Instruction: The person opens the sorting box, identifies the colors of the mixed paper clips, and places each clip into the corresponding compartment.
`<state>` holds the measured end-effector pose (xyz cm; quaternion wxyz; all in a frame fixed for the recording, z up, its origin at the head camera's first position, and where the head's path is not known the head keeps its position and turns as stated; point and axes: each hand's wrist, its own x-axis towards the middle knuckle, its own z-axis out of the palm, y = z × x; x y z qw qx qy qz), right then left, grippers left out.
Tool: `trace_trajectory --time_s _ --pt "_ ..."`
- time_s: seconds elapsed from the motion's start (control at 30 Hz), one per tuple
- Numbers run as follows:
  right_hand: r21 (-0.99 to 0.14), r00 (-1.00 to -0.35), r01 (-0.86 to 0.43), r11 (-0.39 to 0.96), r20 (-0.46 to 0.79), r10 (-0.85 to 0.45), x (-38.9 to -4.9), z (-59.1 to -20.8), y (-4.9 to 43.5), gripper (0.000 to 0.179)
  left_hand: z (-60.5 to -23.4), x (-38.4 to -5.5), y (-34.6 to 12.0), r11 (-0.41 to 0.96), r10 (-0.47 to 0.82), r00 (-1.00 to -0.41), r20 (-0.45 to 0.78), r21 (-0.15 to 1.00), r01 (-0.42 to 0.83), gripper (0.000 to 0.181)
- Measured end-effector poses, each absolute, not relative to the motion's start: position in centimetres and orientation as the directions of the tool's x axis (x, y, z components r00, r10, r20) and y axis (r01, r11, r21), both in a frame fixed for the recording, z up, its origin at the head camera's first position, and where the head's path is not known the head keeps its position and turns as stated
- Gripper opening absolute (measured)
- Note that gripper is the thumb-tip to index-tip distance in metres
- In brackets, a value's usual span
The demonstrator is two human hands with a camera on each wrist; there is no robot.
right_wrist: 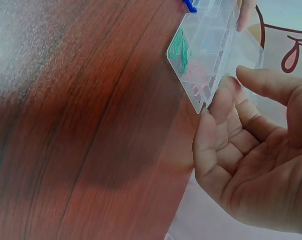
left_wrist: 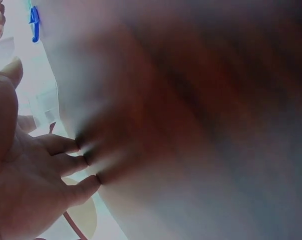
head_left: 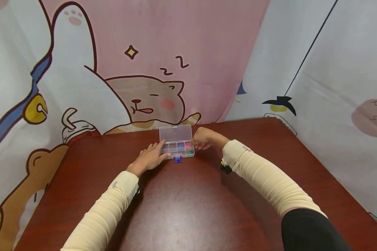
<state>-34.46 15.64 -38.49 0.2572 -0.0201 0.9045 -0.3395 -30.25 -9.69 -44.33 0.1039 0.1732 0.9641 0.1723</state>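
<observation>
A clear plastic compartment box (head_left: 172, 150) lies on the table near its back edge, its lid (head_left: 176, 133) raised and a blue latch (head_left: 177, 159) at the front. Green paper clips (right_wrist: 179, 51) fill a front right compartment. Behind them are pink clips (right_wrist: 196, 77), with small blue pieces (head_left: 180, 146) to the left. My left hand (head_left: 149, 157) rests at the box's left side, fingers spread, thumb along the front corner. With curled fingers, my right hand (head_left: 202, 138) grips the box's right edge near the hinge; in the right wrist view its fingertips (right_wrist: 205, 111) meet the corner.
The dark red-brown wooden table (head_left: 182, 198) runs back to a cartoon-printed curtain (head_left: 188, 52). Another pale curtain (head_left: 333, 104) hangs along the right side. A black wrist device (head_left: 226, 168) sits under my right sleeve.
</observation>
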Motion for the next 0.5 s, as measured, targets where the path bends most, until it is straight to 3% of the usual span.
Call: trace_trajectory --time_s 0.5 --pt "-0.620 -0.872 0.152 0.770 -0.450 -0.191 -34.96 -38.59 15.69 0.021 -44.30 -30.47 -10.23 0.879 0.363 -0.920 -0.149 0.382 0.285 0.073"
